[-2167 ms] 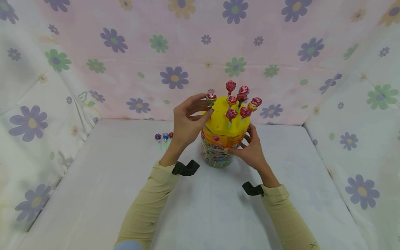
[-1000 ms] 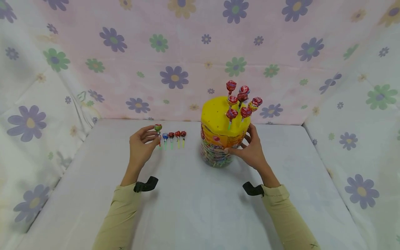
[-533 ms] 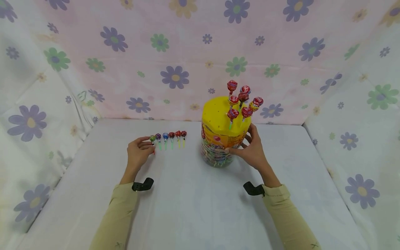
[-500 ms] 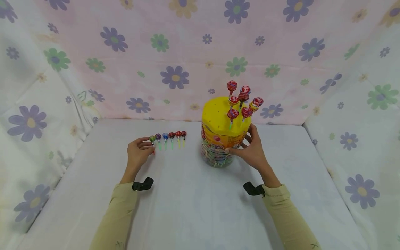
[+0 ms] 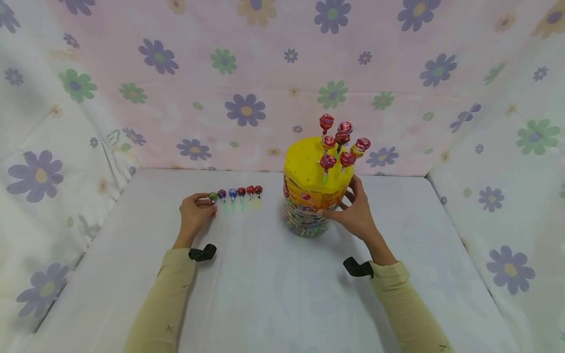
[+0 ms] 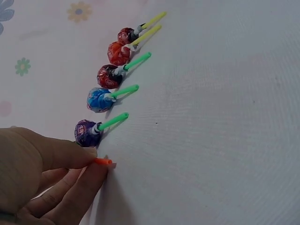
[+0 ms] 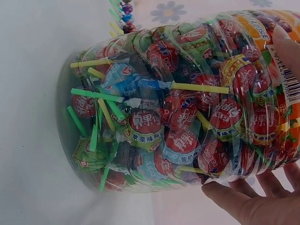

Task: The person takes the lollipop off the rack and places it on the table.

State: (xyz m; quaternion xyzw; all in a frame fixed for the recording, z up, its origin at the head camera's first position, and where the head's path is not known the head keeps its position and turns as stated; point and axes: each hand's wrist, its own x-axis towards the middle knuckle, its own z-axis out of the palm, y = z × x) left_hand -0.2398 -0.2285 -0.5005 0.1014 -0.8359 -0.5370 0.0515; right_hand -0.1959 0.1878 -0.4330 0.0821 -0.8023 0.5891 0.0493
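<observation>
In the head view my left hand [image 5: 193,215] pinches a green-wrapped lollipop [image 5: 213,196] at the left end of a row of lollipops on the table. Its orange-red stick [image 6: 104,161] pokes out between thumb and finger in the left wrist view; the fingers hide its head there. Right beside it lies a purple lollipop [image 5: 222,194]. My right hand [image 5: 355,213] grips the side of a clear plastic jar [image 5: 306,220] packed with wrapped lollipops. Several red-wrapped lollipops [image 5: 346,158] stand upright in the jar's yellow lid [image 5: 304,162], which has small holes on its left part.
Along the row, right of the purple one, lie a blue lollipop [image 5: 232,193] and several red ones, sticks toward me. White cloth covers the table [image 5: 282,294]. A flowered curtain [image 5: 185,108] encloses the back and both sides.
My left hand has carried the green lollipop from the lid leftward and down to the table, at the row's left end. The right hand has stayed on the jar.
</observation>
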